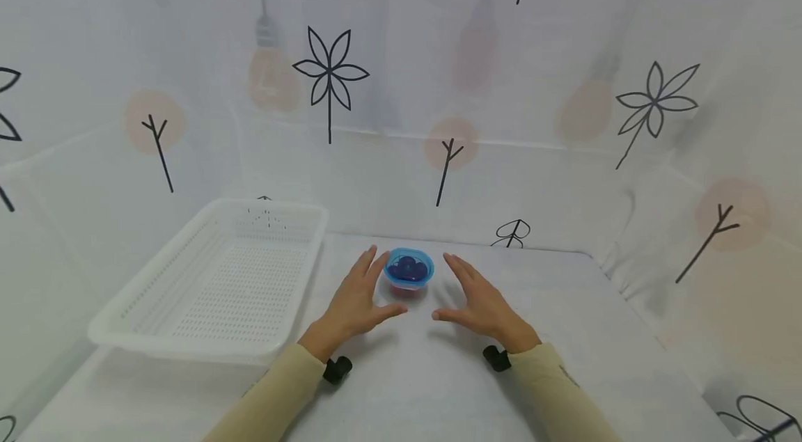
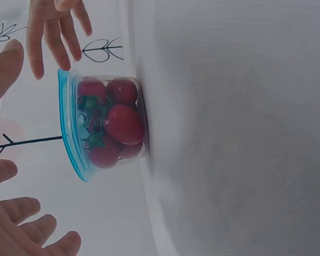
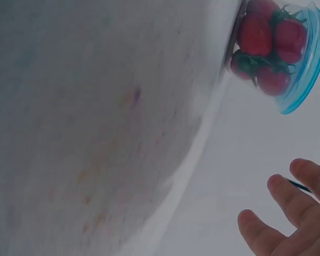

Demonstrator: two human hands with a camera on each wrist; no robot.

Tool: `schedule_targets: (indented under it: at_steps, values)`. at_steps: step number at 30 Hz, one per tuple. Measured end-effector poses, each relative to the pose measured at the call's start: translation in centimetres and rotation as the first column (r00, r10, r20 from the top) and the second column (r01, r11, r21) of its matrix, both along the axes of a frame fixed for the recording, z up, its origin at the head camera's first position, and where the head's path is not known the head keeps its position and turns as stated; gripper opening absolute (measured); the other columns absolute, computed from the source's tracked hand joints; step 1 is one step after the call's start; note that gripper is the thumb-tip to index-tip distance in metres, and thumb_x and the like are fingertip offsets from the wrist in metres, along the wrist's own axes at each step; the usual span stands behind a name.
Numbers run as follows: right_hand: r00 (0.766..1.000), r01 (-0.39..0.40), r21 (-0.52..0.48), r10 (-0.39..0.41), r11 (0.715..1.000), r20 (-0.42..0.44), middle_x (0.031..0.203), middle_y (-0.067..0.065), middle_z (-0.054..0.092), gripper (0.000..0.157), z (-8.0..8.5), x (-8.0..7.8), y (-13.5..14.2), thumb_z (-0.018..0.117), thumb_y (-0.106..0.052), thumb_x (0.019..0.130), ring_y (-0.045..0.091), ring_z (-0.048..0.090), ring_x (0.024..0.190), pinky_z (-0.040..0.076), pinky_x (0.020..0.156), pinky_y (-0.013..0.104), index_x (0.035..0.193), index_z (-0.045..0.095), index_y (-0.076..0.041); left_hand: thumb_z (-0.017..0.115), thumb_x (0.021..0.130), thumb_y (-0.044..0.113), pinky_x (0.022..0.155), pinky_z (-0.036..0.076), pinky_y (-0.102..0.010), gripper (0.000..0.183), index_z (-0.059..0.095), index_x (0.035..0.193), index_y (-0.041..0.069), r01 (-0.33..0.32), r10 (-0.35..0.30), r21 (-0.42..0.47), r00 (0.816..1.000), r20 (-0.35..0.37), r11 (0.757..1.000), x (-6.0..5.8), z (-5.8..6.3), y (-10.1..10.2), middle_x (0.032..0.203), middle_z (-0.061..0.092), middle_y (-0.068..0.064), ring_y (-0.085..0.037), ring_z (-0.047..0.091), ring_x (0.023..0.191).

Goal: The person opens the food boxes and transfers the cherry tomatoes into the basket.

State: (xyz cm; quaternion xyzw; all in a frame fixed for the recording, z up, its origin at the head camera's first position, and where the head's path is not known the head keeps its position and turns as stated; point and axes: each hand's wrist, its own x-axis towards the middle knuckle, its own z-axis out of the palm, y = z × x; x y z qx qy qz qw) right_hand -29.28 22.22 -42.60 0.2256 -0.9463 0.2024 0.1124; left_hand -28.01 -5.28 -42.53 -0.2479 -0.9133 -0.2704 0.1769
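A small clear container [image 1: 409, 283] with a blue lid stands on the white table. Through its side in the left wrist view, red cherry tomatoes [image 2: 124, 124] with green stems show. My left hand [image 1: 356, 299] is just left of the container, fingers spread and thumb apart. On the other side, my right hand [image 1: 482, 303] is held the same way, a little farther off. Neither hand holds anything. From the right wrist, the container's blue lid [image 3: 309, 69] appears at the upper right, with right-hand fingers [image 3: 293, 200] below it.
A large white plastic basket [image 1: 232, 282] with a perforated floor stands to the left, close to my left forearm. Behind the table [image 1: 426, 386] hangs a white cloth [image 1: 401, 80] printed with flowers and twigs. The table's right edge runs down toward the lower right.
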Motion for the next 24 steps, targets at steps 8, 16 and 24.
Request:
schedule_targets:
  at_steps: [8,16,24]
  values:
    - [0.990,0.012,-0.126,0.007,0.992,0.143,0.157,0.004,0.021,0.107,-0.3,-1.0,-0.9,0.076,-0.055,0.072,0.032,0.029,0.139,0.030,0.105,0.059,0.153,0.010,-0.033,0.071,0.078,0.055,0.108,0.030,-0.051,0.089,0.033,0.148,0.015,0.019,-0.020,0.006,1.000,0.012,1.000,-0.8,0.2,0.8,0.155,0.025,-0.014,-0.032,0.022,0.142]
    - [0.958,0.046,-0.252,0.029,0.967,0.287,0.154,0.011,0.029,0.109,-0.5,-2.2,-1.5,0.078,-0.052,0.072,0.032,0.033,0.138,0.031,0.106,0.056,0.154,0.010,-0.025,0.073,0.080,0.048,0.108,0.031,-0.050,0.077,0.043,0.142,0.012,0.054,-0.054,0.002,0.998,-0.023,0.999,-1.9,0.5,2.1,0.150,0.034,-0.014,-0.032,0.030,0.139]
    - [0.924,0.047,-0.348,0.092,0.936,0.370,0.152,0.013,0.031,0.110,-0.5,-3.3,-2.8,0.083,-0.042,0.070,0.032,0.036,0.136,0.035,0.106,0.047,0.153,0.013,-0.022,0.076,0.076,0.048,0.106,0.032,-0.052,0.076,0.050,0.137,0.011,0.106,-0.107,-0.015,0.994,-0.039,0.994,-3.0,1.3,2.7,0.144,0.042,-0.015,-0.035,0.036,0.135]
